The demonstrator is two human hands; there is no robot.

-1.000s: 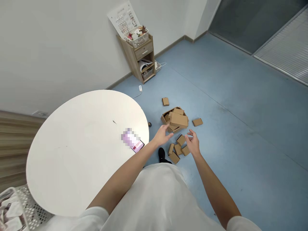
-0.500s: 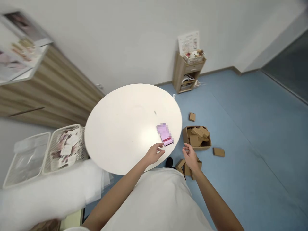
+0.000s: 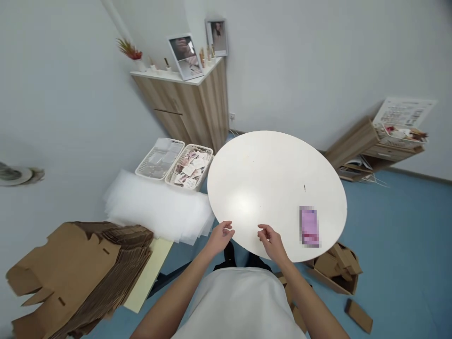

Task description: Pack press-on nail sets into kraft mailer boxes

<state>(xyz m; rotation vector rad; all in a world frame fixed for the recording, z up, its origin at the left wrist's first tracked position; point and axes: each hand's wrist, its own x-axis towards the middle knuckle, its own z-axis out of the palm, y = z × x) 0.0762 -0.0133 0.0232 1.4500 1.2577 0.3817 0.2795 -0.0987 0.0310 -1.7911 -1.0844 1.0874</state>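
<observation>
My left hand (image 3: 219,236) is over the near left edge of the round white table (image 3: 268,174), its fingers loosely bent and apart, with nothing in it. My right hand (image 3: 272,241) hovers above the table's near edge, thumb and fingers slightly curled, also holding nothing. To its right on the tabletop lies a pixelated pink-purple phone (image 3: 310,227). A tiny dark item (image 3: 304,188) lies farther back. Neither hand visibly touches the phone.
Left of the table are white sheets (image 3: 158,202), a basket of cards (image 3: 190,167), a basket of clear packets (image 3: 160,157) and a stack of flat cardboard (image 3: 81,268). At right, a carton of small boxes (image 3: 335,268) stands on the floor. Behind stands a wooden cabinet (image 3: 190,103).
The view has swung left, so the table and phone sit farther right and the cardboard stack shows. My right hand has moved from beside the table to over its near edge.
</observation>
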